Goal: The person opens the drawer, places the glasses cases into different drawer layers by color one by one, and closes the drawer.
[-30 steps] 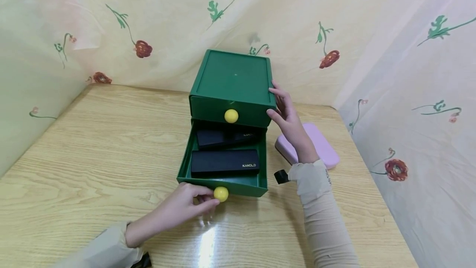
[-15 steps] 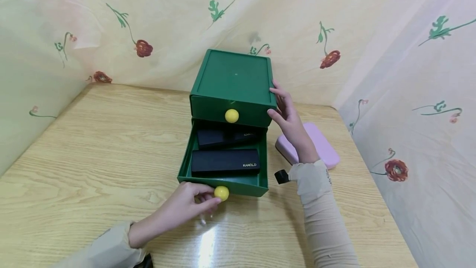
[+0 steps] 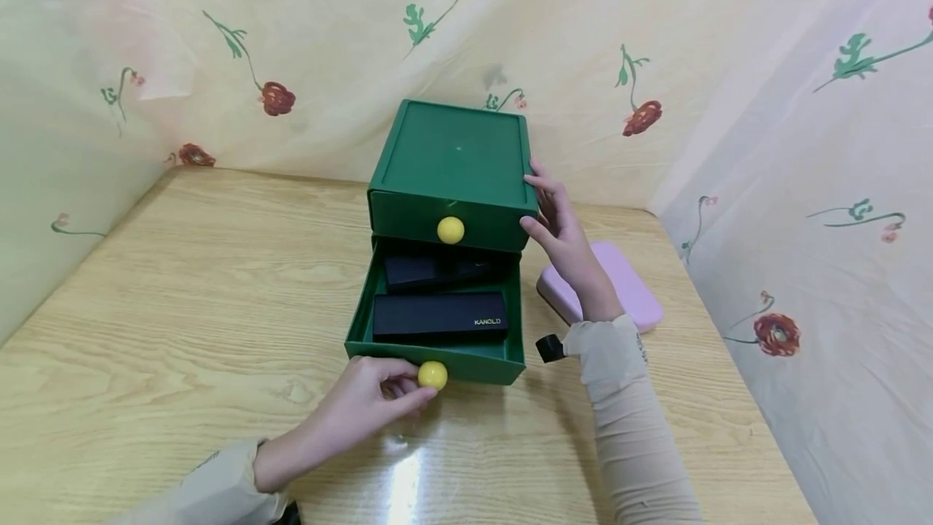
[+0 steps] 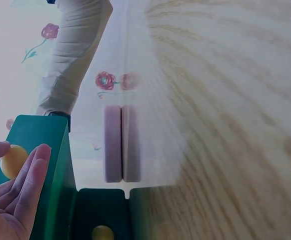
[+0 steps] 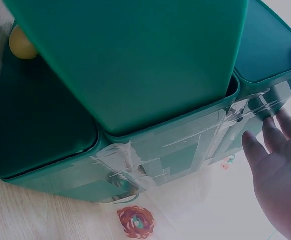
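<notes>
A green drawer cabinet [image 3: 459, 156] stands on the table with one drawer [image 3: 477, 368] pulled out toward me. My left hand [image 3: 360, 399] pinches this drawer's round yellow knob [image 3: 433, 375] between thumb and fingers; the left wrist view shows the knob [image 4: 14, 162] at the thumb tip. Inside lie two black cases: the front case [image 3: 437, 316] reads KANOLD, and the rear case [image 3: 423, 272] sits slanted, partly under the cabinet's upper part. My right hand [image 3: 572, 245] rests against the cabinet's right side, its fingers [image 5: 274, 135] spread along the upper edge.
A lilac case [image 3: 619, 282] lies on the wooden table [image 3: 204, 306] right of the cabinet, partly behind my right wrist. The upper drawer, with its own yellow knob [image 3: 450, 230], is closed. Floral cloth [image 3: 328, 47] hangs behind and at the sides.
The pulled-out drawer has slid slightly inward with my left hand on its knob, and the rear case's lettering is now mostly hidden. My right hand keeps its place on the cabinet.
</notes>
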